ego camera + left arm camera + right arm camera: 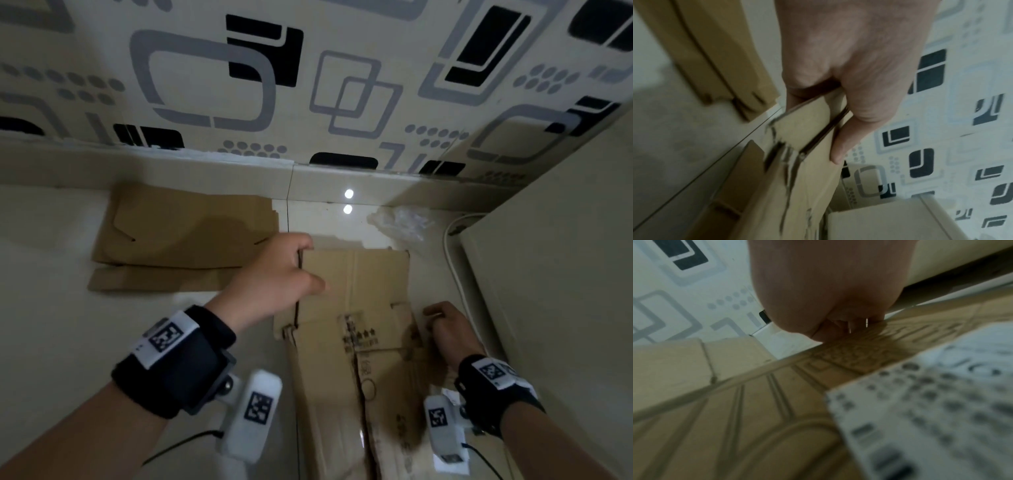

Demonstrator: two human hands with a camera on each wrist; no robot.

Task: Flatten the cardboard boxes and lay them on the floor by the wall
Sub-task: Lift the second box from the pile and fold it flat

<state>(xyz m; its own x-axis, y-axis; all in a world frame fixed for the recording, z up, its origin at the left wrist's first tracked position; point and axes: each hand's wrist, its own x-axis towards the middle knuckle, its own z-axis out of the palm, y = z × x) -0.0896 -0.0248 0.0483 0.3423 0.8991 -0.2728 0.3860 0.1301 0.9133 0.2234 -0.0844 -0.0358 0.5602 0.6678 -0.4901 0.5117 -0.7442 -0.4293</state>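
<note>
Cardboard box (356, 308), flattened, is gripped at its edges by left hand (274, 274) and right hand (448, 329) over glossy tiled floor (51, 325). Flattened cartons (181, 236) lie by the patterned wall (342, 85); crumpled plastic (400, 222) and a white cable (455, 267) sit in the corner.

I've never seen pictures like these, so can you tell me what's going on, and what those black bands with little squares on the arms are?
A person is folding cardboard boxes flat. The big picture comes from a camera on their head, looking down. The black bands hold small cameras on each wrist, which took the other two pictures, close up along the fingers. The left hand grips the left edge of a flattened brown box; its thumb lies on top. The right hand grips the box's right edge, though that close-up is blurry. On the floor by the patterned wall lie other flattened boxes, already put down.
</note>
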